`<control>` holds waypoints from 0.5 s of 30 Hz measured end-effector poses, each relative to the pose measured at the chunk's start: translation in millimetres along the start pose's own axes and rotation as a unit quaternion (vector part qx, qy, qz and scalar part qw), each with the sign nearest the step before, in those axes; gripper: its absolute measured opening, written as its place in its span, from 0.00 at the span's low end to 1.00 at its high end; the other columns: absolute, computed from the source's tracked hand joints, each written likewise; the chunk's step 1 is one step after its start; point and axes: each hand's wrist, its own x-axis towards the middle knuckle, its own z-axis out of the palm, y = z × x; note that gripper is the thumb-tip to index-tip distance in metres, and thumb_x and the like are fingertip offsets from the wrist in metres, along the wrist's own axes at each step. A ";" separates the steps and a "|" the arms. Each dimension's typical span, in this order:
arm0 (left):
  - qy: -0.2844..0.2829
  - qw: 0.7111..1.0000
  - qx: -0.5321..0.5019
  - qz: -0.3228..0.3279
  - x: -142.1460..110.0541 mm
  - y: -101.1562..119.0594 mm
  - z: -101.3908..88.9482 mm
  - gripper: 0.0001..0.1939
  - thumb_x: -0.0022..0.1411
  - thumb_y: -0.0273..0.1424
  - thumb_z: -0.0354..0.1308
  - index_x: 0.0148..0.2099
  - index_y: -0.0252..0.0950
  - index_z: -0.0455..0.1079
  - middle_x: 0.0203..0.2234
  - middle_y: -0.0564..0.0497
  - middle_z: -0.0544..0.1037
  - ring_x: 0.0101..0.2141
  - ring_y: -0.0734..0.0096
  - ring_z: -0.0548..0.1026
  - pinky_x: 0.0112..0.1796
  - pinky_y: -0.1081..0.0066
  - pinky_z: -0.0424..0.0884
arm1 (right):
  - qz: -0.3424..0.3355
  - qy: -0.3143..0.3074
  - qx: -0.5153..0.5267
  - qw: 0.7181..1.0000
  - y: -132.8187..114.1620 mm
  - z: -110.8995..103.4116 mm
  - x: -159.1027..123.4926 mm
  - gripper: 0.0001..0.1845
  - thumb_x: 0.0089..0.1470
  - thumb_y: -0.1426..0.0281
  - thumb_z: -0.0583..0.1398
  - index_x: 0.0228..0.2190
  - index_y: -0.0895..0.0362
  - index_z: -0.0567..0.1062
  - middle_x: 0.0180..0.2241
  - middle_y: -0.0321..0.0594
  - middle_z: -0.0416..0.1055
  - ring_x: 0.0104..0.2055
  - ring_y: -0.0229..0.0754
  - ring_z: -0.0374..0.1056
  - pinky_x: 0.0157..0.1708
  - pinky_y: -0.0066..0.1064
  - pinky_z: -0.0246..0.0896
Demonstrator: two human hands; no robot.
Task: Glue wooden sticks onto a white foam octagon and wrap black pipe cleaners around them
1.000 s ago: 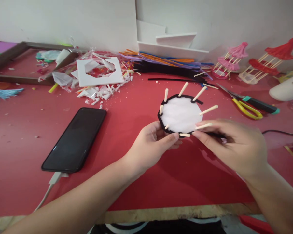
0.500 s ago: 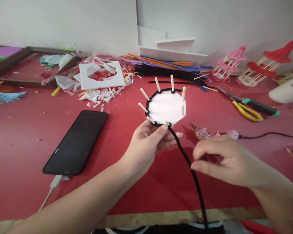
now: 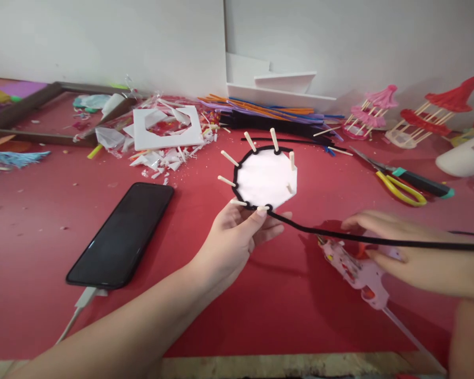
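Observation:
My left hand (image 3: 245, 226) pinches the lower edge of a white foam-board octagon (image 3: 266, 176). Several short wooden sticks (image 3: 274, 140) stand up around its rim. A black pipe cleaner (image 3: 234, 173) winds from stick to stick along the left and far edges. Its loose length stretches right from the lower edge and passes across my right hand (image 3: 403, 258). That hand is slightly blurred, its fingers apart, over a pink glue gun (image 3: 373, 281) lying on the table. Whether the fingers touch the glue gun, I cannot tell.
A black phone (image 3: 120, 234) on a cable lies at left. Behind are a cut-out foam board (image 3: 168, 139) with scraps and several coloured pipe cleaners (image 3: 276, 110). Yellow-handled scissors (image 3: 401, 187), a cutter (image 3: 424, 181) and a red stick model (image 3: 438, 116) are at right.
My right hand has moved right and spread its fingers over the glue gun. The loose pipe cleaner has swung from hanging down to stretching right. The octagon is tilted slightly differently.

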 end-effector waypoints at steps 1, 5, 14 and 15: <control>-0.003 1.000 -0.009 -0.011 -0.6 1.3 1.5 0.04 0.61 0.19 0.61 0.36 0.31 0.70 0.28 0.50 0.80 0.34 0.65 0.83 0.36 0.71 0.81 | -0.027 -0.008 0.010 1.000 0.9 -1.9 -0.8 0.22 0.51 0.70 0.58 0.49 0.47 0.73 0.48 0.40 0.77 0.47 0.48 0.75 0.43 0.36 0.75; 0.001 0.999 -0.016 -0.049 -1.8 4.4 6.3 0.07 0.61 0.20 0.61 0.30 0.31 0.69 0.21 0.50 0.78 0.37 0.59 0.84 0.35 0.73 0.80 | -0.105 0.038 0.012 0.994 9.1 -8.9 -6.5 0.24 0.50 0.69 0.62 0.51 0.47 0.72 0.44 0.41 0.79 0.39 0.47 0.79 0.31 0.30 0.76; 0.022 0.999 0.027 -0.022 1.8 4.5 6.2 0.04 0.62 0.20 0.57 0.36 0.32 0.67 0.24 0.52 0.77 0.26 0.74 0.80 0.34 0.73 0.78 | -0.148 0.042 -0.017 0.988 -8.8 11.6 -22.3 0.34 0.38 0.80 0.54 0.49 0.47 0.72 0.47 0.43 0.75 0.46 0.49 0.76 0.38 0.36 0.75; 0.010 0.999 0.043 -0.021 1.7 3.5 5.9 0.04 0.63 0.20 0.57 0.38 0.32 0.67 0.25 0.53 0.77 0.26 0.74 0.79 0.34 0.73 0.78 | -0.155 0.051 -0.011 0.986 -10.1 16.8 -20.6 0.31 0.39 0.80 0.53 0.47 0.48 0.72 0.45 0.42 0.75 0.46 0.50 0.75 0.40 0.38 0.74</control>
